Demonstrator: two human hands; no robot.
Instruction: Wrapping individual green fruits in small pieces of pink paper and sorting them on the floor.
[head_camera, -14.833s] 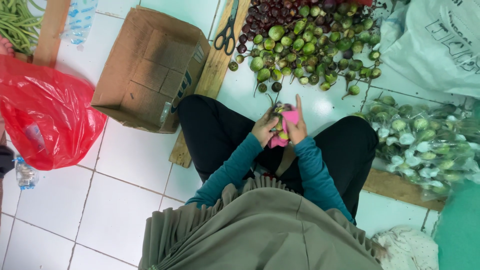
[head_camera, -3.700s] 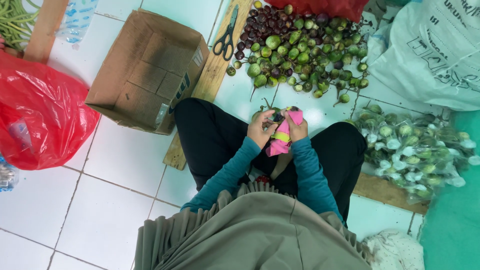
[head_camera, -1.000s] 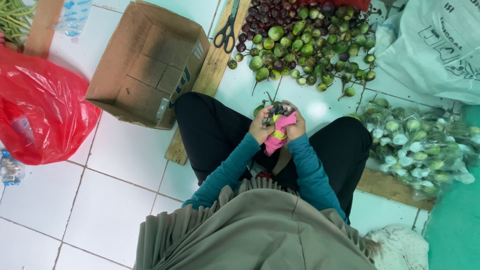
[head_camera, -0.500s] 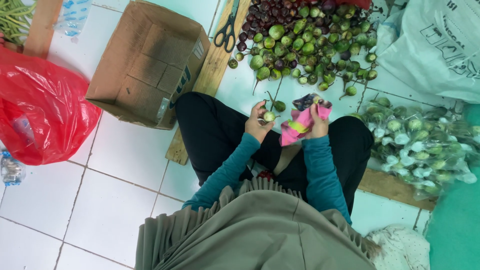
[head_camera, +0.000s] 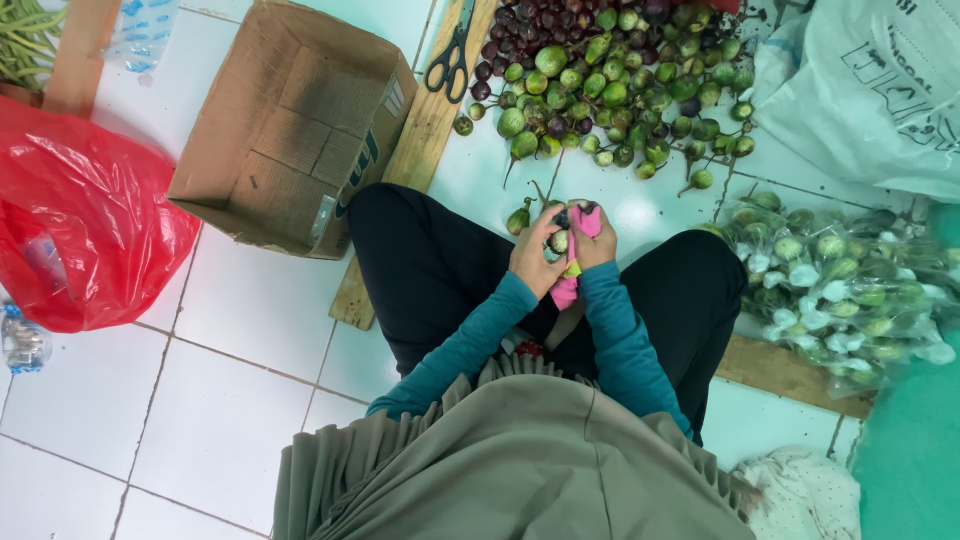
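Note:
I sit cross-legged on a white tiled floor. My left hand (head_camera: 534, 255) and my right hand (head_camera: 593, 242) are together in front of my knees. My right hand grips a pink cloth (head_camera: 567, 290) that hangs down between the hands. My left hand holds a small round green eggplant (head_camera: 558, 240) against the cloth. A single green eggplant (head_camera: 519, 217) lies on the tile just left of my left hand. A heap of small green and purple eggplants (head_camera: 610, 70) lies on the floor ahead.
A cardboard box (head_camera: 290, 120) lies on its side at upper left. Black scissors (head_camera: 452, 60) rest on a wooden plank (head_camera: 420, 150). A red plastic bag (head_camera: 80, 220) is at far left. Clear bags of eggplants (head_camera: 835, 280) and a white sack (head_camera: 880, 90) are at right.
My hands were apart half a second ago, the right one out with the cloth. They have come back together, with an eggplant pressed to the pink cloth.

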